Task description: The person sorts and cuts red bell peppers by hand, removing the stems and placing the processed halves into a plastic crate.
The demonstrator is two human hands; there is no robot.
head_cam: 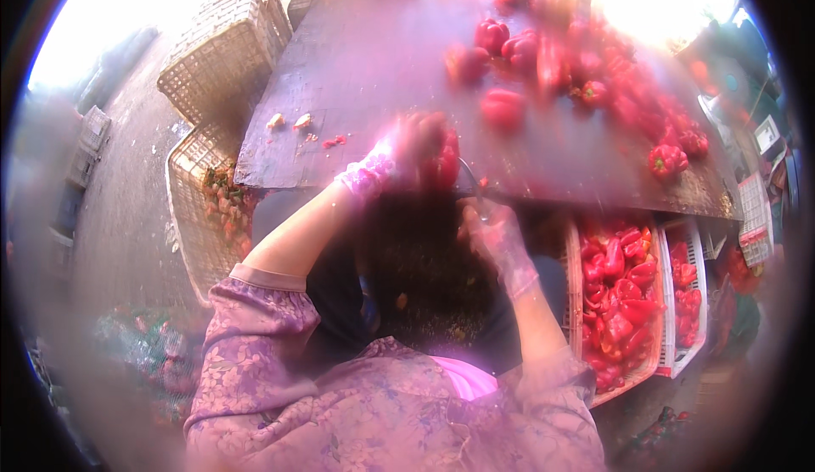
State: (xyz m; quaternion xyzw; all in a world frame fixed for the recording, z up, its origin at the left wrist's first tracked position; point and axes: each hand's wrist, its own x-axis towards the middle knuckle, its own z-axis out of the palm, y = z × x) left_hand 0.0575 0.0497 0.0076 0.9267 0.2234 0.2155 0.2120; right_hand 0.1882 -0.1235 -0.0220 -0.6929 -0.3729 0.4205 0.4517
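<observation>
At the near edge of the dark table (pixel 369 71), my left hand (pixel 401 147) grips a red bell pepper (pixel 448 160). Glare and blur hide much of that hand and its fingers. A thin glove covers my right hand (pixel 496 233), which is closed around a slim metal tool (pixel 470 174) with a curved end. The tool's tip lies close to the pepper's right side; whether it touches cannot be made out. Pale pepper cores (pixel 302 121) and small red scraps (pixel 333 142) lie on the table left of my left hand.
Whole red peppers (pixel 667 160) are heaped across the table's right side. Below it stand an orange crate (pixel 576 281) of cut red peppers and a white crate (pixel 700 306) with more. On the left, a crate (pixel 184 217) holds green-topped scraps, near stacked woven-pattern crates (pixel 216 58).
</observation>
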